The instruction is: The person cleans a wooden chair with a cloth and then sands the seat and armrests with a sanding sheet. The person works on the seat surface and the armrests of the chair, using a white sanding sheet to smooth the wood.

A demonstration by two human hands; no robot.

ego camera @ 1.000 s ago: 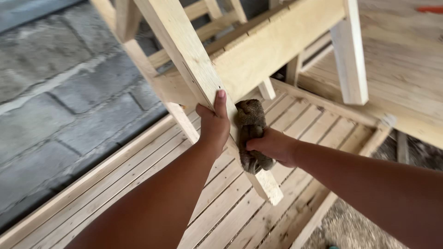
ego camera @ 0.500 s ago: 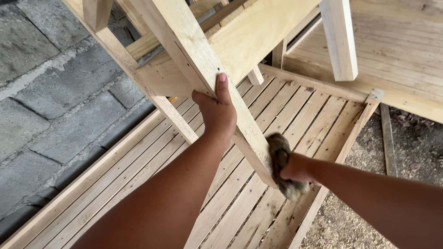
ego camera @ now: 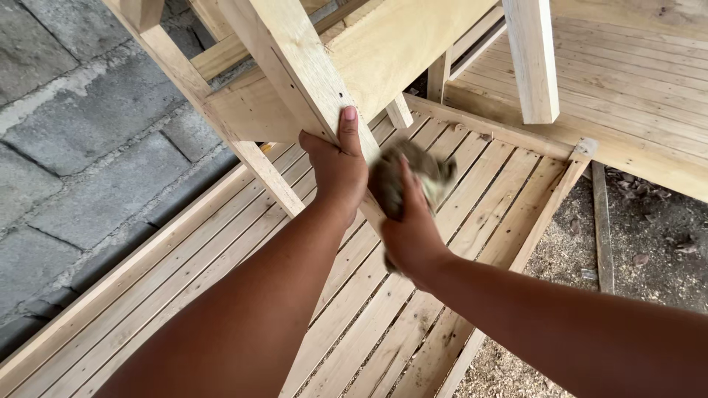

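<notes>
My left hand (ego camera: 338, 168) grips a slanted pale wooden leg (ego camera: 295, 66) while my right hand (ego camera: 409, 228) presses a crumpled brownish rag (ego camera: 417, 173) against it, above a slatted wooden panel (ego camera: 221, 258).

I've got one cam only, head-worn, looking steeply down and a bit fwd from above the wearer's forearms, so both arms run in from the bottom edge and the hands meet near frame centre: left hand (ego camera: 341, 171), right hand (ego camera: 408, 234), both very close to the lens. The view faces along a slanted wooden leg (ego camera: 299, 70) of the frame, w/ the slatted wood panel (ego camera: 221, 250) lying below it, grey block wall (ego camera: 81, 140) at the left edge and sawdust-strewn ground (ego camera: 634, 243) at the right. No 2nd view, so nothing overlaps.
</notes>
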